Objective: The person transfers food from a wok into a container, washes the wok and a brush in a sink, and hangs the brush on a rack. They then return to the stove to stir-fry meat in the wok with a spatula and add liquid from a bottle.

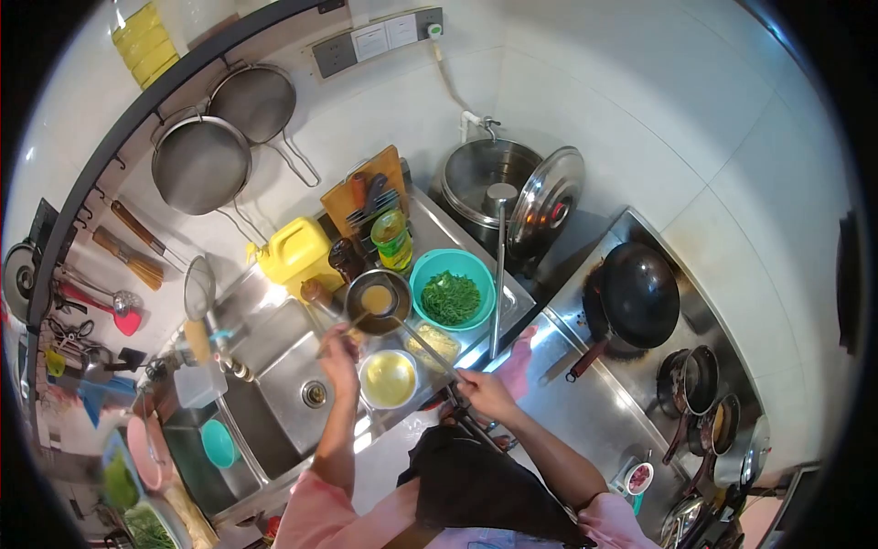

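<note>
My right hand (487, 395) is closed round the long handle of a metal ladle (402, 291). Yellowish-brown liquid (378, 299) lies in the ladle's deep bowl, at the counter's back edge by the sink. Closed on a thin stick-like utensil (362, 317), my left hand (340, 355) is at the bowl's near left; the utensil's tip reaches over the bowl, and its kind is blurred. Just below the ladle stands a white bowl (389, 379) with a yellow inside. A turquoise bowl (454, 259) of chopped greens (450, 298) sits to the right, beside a pale yellow lump (433, 345).
The steel sink (302, 366) is on the left. Behind stand a yellow jug (297, 249), jar (391, 240) and knife-holding board (366, 188). A large pot (494, 169) with tilted lid (549, 206) is at the back; a wok (636, 293) and pans (700, 380) sit right.
</note>
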Demonstrator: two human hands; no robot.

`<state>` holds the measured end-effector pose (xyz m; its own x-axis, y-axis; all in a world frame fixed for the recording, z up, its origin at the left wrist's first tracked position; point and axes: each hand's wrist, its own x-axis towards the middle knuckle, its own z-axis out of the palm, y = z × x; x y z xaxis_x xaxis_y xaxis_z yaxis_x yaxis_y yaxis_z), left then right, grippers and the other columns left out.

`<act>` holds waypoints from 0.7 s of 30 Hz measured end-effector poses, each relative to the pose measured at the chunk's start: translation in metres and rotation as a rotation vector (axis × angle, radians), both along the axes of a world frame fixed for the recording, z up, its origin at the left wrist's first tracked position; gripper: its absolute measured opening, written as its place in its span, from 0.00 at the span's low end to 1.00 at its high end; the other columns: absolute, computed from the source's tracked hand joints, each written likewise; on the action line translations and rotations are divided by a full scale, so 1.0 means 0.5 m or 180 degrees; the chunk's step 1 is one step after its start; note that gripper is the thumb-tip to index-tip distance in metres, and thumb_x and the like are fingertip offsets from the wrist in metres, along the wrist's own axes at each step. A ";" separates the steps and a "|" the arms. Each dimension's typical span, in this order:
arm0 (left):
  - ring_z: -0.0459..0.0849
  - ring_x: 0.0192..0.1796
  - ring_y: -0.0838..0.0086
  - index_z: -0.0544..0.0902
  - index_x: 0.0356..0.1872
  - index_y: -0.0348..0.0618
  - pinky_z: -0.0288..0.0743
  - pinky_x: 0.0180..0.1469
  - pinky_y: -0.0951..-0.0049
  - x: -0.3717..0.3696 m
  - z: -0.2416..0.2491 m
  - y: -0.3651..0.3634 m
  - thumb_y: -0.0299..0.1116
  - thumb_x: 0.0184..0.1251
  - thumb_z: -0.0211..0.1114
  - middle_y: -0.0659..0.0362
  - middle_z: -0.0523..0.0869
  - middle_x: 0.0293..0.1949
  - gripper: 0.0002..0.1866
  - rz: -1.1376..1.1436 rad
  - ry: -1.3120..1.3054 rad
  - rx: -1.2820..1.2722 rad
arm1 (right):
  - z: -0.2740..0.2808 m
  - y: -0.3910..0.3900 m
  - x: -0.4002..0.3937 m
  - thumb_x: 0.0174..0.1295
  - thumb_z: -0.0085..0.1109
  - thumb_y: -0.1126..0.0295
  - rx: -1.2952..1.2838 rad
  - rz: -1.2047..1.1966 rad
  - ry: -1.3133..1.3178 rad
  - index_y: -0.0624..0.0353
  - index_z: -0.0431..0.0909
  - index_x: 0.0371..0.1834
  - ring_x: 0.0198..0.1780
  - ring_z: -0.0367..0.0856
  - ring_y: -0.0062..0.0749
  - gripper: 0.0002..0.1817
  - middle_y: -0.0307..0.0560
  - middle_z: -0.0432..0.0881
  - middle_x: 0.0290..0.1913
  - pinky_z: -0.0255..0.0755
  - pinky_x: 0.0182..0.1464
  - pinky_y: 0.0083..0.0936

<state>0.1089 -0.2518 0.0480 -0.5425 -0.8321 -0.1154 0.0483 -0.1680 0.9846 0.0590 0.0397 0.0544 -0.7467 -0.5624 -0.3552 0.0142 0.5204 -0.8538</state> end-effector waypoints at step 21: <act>0.73 0.20 0.83 0.81 0.46 0.39 0.62 0.20 0.83 -0.361 0.049 0.636 0.35 0.75 0.51 0.63 0.81 0.24 0.13 -0.2592 0.0327 0.0417 | 0.092 0.619 0.092 0.68 0.56 0.66 -0.0024 -0.2104 0.0268 0.58 0.81 0.54 0.26 0.74 0.27 0.15 0.44 0.77 0.24 0.70 0.32 0.29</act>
<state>-0.0719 0.0663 0.0725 -0.9823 -0.1577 -0.1010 -0.0493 -0.3023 0.9519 0.1051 0.3491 0.1004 -0.9602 0.0210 -0.2784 0.2613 0.4191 -0.8695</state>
